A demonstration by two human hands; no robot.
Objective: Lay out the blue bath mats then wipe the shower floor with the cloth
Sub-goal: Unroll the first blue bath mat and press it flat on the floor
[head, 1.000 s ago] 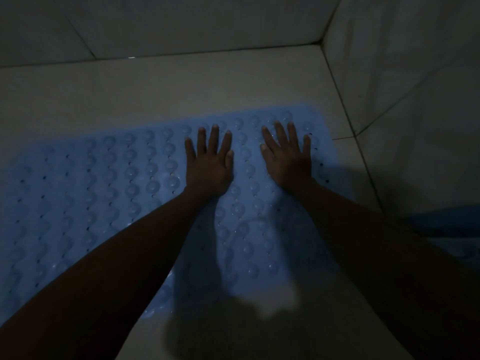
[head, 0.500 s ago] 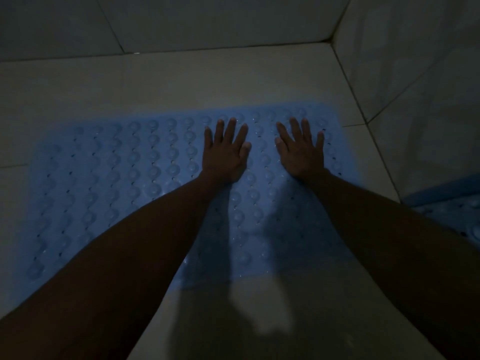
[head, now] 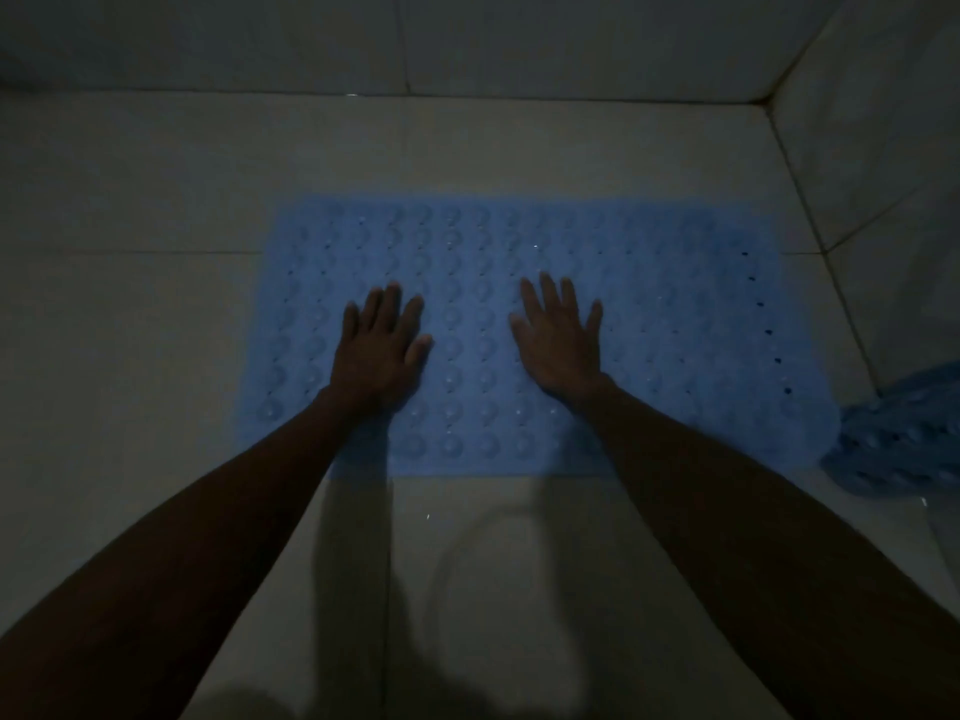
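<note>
Both hands, left hand (head: 378, 350) and right hand (head: 561, 343), press spread-fingered on the flat mat (head: 675, 324); the second mat (head: 904, 439) lies bunched nearer the right.

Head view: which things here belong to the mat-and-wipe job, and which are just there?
Job:
blue bath mat, flat on the floor
second blue mat, bunched at right
shower floor
left hand and right hand, pressing flat

Just there:
tiled walls
</note>
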